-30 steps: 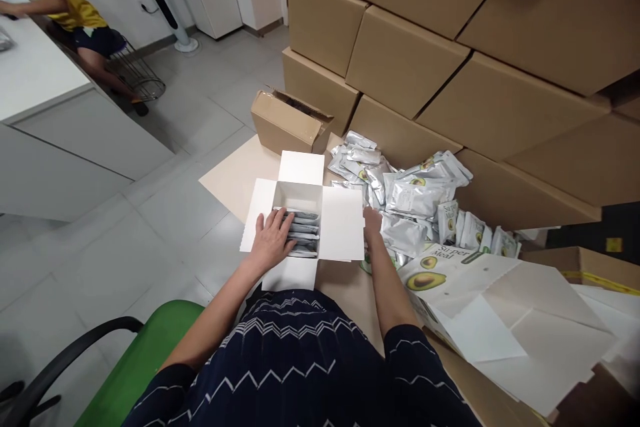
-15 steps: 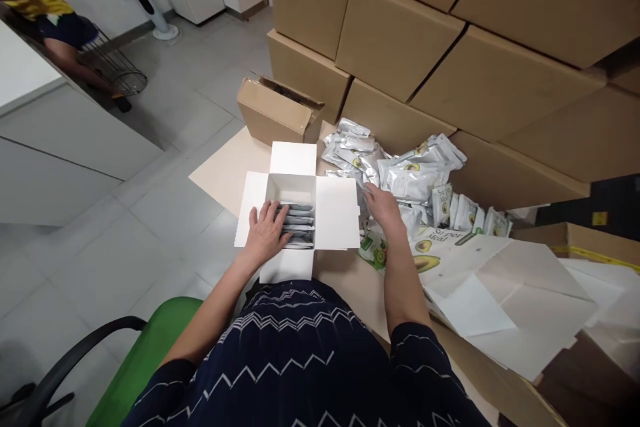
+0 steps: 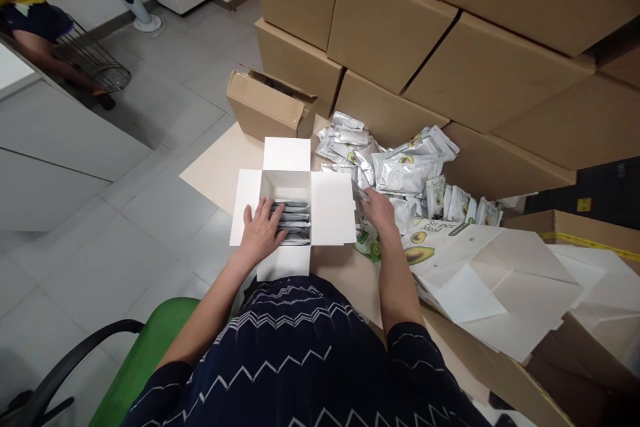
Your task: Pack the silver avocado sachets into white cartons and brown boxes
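Note:
A white carton [image 3: 333,208] stands with its flaps folded out, and several silver sachets [image 3: 295,217] are on edge in a row inside it. Over the carton's left side lies my left hand [image 3: 260,230], fingers spread and their tips touching the sachets. My right hand [image 3: 379,210] is just beyond the right flap, its fingers closed on the end of a silver sachet [image 3: 360,193]; the far part of that sachet blends with the pile. Loose silver pouches with avocado prints [image 3: 407,173] lie heaped beyond this hand.
Large brown boxes [image 3: 390,27] are stacked behind the pile. A small opened brown box [image 3: 265,107] sits at the back left. White printed "Super Meal" cartons [image 3: 460,260] lie at right. A green chair [image 3: 155,353] is at my left; a seated person [image 3: 30,20] is far left.
My right hand has drawn slightly back toward me, and a silver sachet now shows at its fingertips. The left hand stays over the carton. The whole view has shifted a little.

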Motion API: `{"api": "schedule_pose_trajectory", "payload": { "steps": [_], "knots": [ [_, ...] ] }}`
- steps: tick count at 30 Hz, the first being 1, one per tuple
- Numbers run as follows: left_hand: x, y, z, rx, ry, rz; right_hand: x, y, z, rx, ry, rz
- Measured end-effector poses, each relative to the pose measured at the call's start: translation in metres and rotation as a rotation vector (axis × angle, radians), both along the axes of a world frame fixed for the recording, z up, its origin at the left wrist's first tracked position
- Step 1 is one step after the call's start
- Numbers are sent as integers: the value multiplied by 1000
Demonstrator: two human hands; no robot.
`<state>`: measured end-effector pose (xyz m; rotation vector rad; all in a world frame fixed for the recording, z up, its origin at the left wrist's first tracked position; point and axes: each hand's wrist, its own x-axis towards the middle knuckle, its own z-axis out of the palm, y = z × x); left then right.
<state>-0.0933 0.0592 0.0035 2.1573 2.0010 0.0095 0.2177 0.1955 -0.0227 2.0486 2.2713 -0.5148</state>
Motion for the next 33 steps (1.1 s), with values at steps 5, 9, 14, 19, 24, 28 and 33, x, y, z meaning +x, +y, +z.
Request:
{"api": "schedule_pose_trajectory", "payload": {
  "steps": [5,9,14,19,24,28,33],
  "knots": [
    [-1,0,-3,11,-7,-7,0,-2,6,-123,-41,-57],
    [-2,-1,-4,15,-5,-13,4,-1,32,133,68,-112],
    [-3,-1,-1,11,-23,-10,-10,-9,92,540,568,-115],
    [-4,0,-2,21,-26,-11,-72,-5,120,293,732,280],
    [-3,-1,0,28,-35,4,-143,11,95,-35,343,586],
    [-2,-2,0,30,-40,9,-168,26,75,-128,118,621],
    [-4,-3,-4,42,-57,5,-179,44,81,-231,59,711]
  ]
}}
